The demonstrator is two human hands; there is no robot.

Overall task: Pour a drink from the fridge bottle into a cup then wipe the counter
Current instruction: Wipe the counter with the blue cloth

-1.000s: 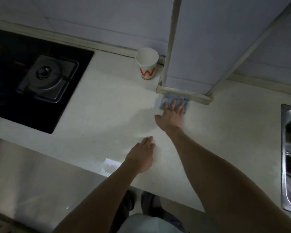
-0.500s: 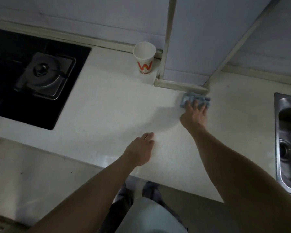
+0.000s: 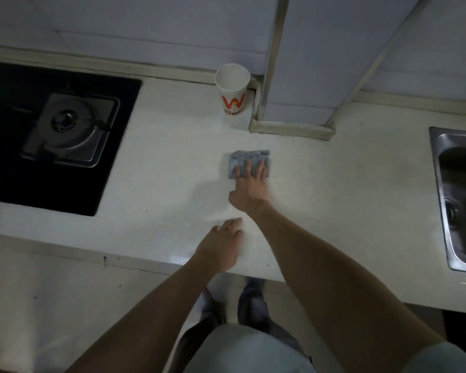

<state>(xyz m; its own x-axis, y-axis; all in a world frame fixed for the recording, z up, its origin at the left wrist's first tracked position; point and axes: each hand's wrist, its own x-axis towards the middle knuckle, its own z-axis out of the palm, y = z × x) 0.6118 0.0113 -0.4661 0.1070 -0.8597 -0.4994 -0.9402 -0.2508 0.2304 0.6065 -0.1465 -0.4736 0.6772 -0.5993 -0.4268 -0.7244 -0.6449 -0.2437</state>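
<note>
A crumpled grey-blue cloth [image 3: 249, 157] is being pressed under the right hand's [image 3: 249, 188] flat fingers, the left hand [image 3: 221, 246] being rested relaxed. The white paper cup [image 3: 233, 90] at the table's [image 3: 172, 157] back edge is probably being endangered by wide strokes.

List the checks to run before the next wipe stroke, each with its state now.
1. Cloth pressed down by the right hand, fingers straight: ok.
2. Cup upright by the wall, apart from the cloth: ok.
3. Left hand rests on the counter, clear of the cloth: ok.
4. Drink level in the cup: cannot tell.
5. Wet spots left on the counter: cannot tell, the light is dim.
</note>
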